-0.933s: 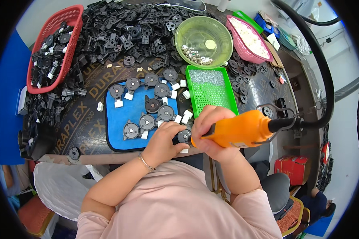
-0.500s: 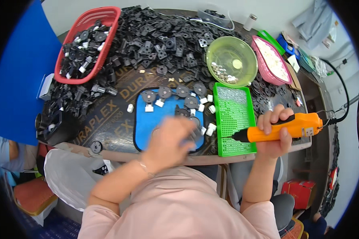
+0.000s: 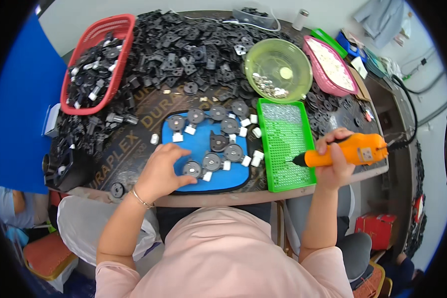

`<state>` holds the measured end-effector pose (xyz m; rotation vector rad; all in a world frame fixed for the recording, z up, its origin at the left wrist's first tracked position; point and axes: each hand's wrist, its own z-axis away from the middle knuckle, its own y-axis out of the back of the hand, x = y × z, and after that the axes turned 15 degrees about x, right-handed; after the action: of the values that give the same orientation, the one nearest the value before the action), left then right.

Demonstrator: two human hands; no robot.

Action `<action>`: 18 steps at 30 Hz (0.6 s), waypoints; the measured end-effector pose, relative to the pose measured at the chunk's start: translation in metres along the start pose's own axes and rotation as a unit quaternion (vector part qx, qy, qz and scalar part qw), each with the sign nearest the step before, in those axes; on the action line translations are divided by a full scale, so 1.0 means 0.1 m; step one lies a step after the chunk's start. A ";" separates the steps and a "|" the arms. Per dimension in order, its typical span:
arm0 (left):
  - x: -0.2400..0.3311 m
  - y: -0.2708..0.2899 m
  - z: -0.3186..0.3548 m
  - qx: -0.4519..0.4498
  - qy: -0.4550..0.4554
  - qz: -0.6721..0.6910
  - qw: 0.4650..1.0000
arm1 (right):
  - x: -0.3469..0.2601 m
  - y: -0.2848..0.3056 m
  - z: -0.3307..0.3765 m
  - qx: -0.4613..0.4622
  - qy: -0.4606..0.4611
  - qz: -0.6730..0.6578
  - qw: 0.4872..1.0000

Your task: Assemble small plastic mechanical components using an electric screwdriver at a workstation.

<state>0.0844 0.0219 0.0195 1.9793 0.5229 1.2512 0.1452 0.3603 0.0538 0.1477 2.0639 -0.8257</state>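
Head view, with the blue mat [image 3: 197, 140] as our dial's centre: our left grip [image 3: 160, 169] lies at eight o'clock, thumb and fingers apart and curved around a round black part [image 3: 191, 170] near the mat's seven o'clock; we cannot tell whether a fingertip touches it. Our right grip [image 3: 336, 166], farther out at three o'clock, is clamped on an orange electric screwdriver [image 3: 365, 149], its black nose pointing to nine o'clock over a green perforated tray [image 3: 293, 187]. We see more round black parts [image 3: 211, 161] set out on the mat, several with white end pieces. Just beside the mat at three o'clock we have loose white pieces [image 3: 258, 155], then the tray, with silvery screws [image 3: 281, 112] gathered at its twelve o'clock end. Farther out on our tabletop [image 3: 109, 165], a greenish bowl [image 3: 299, 59] holding small metal pieces stands at one o'clock, and a pink basket [image 3: 343, 89] filled with whitish pieces at two. A heap of black parts [image 3: 184, 59] spreads across twelve o'clock, and at ten we find a red basket [image 3: 120, 74] loaded with black-and-white parts. One loose black disc [image 3: 117, 189] lies by the edge at eight.
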 end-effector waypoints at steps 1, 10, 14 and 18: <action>0.00 -0.04 0.02 -0.005 -0.006 0.007 1.000 | 0.02 -0.01 0.00 0.015 0.013 0.026 0.999; 0.27 -0.03 0.03 -0.028 -0.031 0.056 0.998 | 0.07 0.08 0.01 0.034 0.050 0.103 0.993; 0.55 -0.29 0.09 -0.084 -0.035 0.163 0.982 | 0.11 0.09 0.00 0.046 0.039 0.096 0.994; 0.72 -0.69 0.10 -0.072 -0.042 0.198 0.977 | 0.12 0.11 0.00 0.042 0.036 0.090 0.994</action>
<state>0.1283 0.1111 0.0080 2.0624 -0.0119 1.3878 0.1423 0.3663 0.0390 0.4096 2.0487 -0.8063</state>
